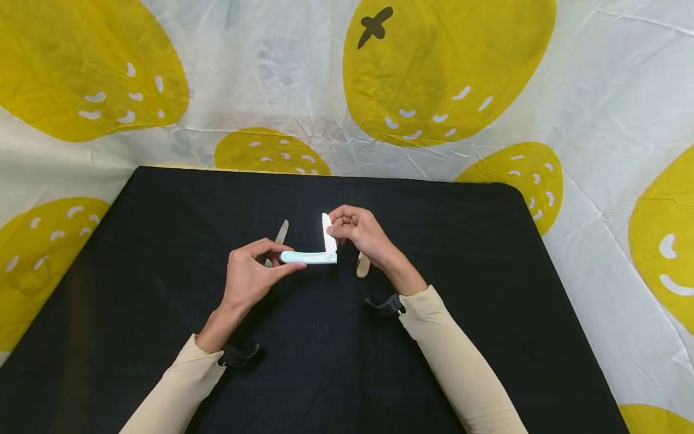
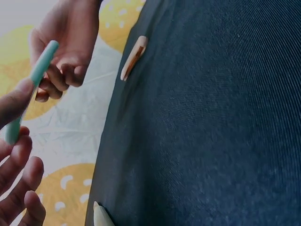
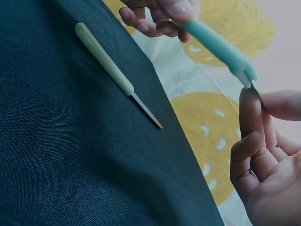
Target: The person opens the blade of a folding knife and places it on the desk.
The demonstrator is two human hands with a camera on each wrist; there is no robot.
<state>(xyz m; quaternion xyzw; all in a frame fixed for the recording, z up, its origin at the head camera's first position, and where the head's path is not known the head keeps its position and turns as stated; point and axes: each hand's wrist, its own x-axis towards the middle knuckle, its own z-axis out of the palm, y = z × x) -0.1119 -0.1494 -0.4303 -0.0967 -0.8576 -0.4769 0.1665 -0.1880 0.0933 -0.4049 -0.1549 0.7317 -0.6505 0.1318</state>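
Note:
A folding knife [image 1: 309,258] with a mint-green handle is held above the black-covered table, its blade [image 1: 328,232] standing at about a right angle to the handle. My left hand [image 1: 248,274] pinches the handle near its left end between thumb and fingers. With thumb and forefinger, my right hand [image 1: 362,232] pinches the blade. In the right wrist view, the handle [image 3: 216,44] slants between both hands, and the right fingers hide most of the blade. The left wrist view shows the handle [image 2: 43,66] nearly edge-on.
A knife [image 3: 106,59] with a pale green handle lies on the table behind my left hand. Below my right hand lies a light wood-coloured piece [image 1: 363,265] with a brown slot, perhaps a folded knife. A cloth [image 1: 298,72] with yellow fruit prints hangs behind the table.

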